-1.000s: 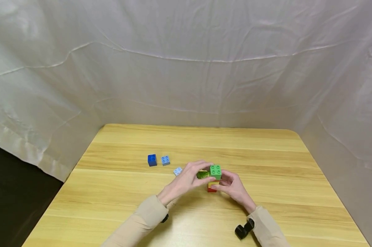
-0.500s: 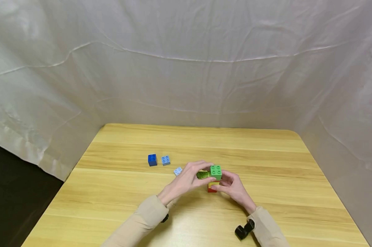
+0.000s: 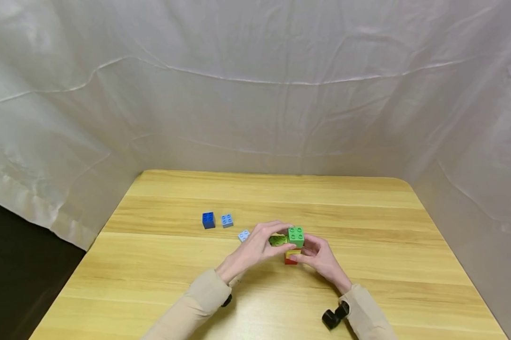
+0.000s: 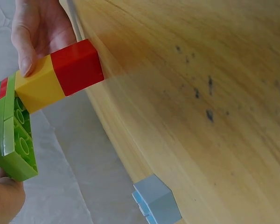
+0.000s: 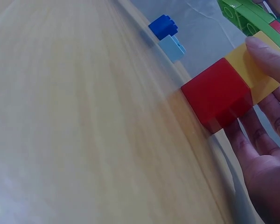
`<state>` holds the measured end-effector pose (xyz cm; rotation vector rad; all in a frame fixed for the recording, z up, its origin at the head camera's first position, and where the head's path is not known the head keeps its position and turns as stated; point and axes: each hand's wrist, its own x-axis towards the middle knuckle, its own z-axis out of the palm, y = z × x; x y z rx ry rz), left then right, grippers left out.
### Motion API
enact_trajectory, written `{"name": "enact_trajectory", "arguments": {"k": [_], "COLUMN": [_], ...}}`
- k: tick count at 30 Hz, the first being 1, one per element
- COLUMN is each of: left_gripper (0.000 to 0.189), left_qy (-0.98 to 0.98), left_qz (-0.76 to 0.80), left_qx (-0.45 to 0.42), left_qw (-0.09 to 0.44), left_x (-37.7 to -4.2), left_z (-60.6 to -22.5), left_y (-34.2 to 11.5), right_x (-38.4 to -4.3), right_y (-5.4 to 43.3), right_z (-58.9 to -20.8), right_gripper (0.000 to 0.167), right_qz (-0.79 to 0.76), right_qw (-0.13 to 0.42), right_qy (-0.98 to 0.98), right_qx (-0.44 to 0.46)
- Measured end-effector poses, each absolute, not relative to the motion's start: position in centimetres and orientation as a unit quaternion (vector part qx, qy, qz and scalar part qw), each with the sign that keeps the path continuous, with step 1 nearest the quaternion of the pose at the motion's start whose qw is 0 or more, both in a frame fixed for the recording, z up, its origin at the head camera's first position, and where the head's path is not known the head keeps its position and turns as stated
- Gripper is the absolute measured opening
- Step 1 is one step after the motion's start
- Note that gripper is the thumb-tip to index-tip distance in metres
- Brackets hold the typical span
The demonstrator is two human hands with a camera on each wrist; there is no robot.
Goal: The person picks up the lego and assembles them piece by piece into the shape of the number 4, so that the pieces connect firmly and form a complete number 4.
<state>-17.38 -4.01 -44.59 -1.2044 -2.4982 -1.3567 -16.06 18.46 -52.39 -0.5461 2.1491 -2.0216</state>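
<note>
A stack of toy building bricks stands at the table's middle front. Its lowest piece is a red brick [image 4: 78, 66], with a yellow brick [image 4: 41, 84] above it. Over that a lime green brick [image 5: 245, 16] juts out to the left side, beside a thin strip of red. On top sits a green brick [image 3: 296, 237]. My left hand [image 3: 257, 245] pinches the green brick between thumb and fingers, partly covering the lime piece. My right hand [image 3: 323, 262] holds the yellow brick from the right, thumb on its near face in the right wrist view.
A dark blue brick [image 3: 209, 220] and a light blue brick [image 3: 227, 220] lie left of the stack on the wooden table [image 3: 153, 264]. Another light blue brick [image 3: 244, 235] is partly behind my left hand. A pale curtain [image 3: 255, 118] hangs around the table.
</note>
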Motion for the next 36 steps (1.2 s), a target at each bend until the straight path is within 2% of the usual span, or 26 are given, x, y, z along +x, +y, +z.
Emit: {"name": "enact_trajectory", "arguments": {"k": [24, 36], "left_gripper": [0.046, 0.053], "left_qy": [-0.800, -0.797], "left_qz": [-0.468, -0.474], "left_qx": [-0.376, -0.373], "left_qw": [0.022, 0.022], "left_x": [-17.31, -17.44], "left_z": [-44.77, -44.81], "left_y": [-3.90, -4.61], "right_x": [-16.09, -16.01], "right_y": [18.33, 18.37], "right_z": [-52.34, -52.14], "right_gripper": [0.056, 0.061], "right_qz": [-0.676, -0.674], "right_qw": [0.063, 0.076], "right_qy": [0.708, 0.715], "right_qx": [-0.192, -0.171]}}
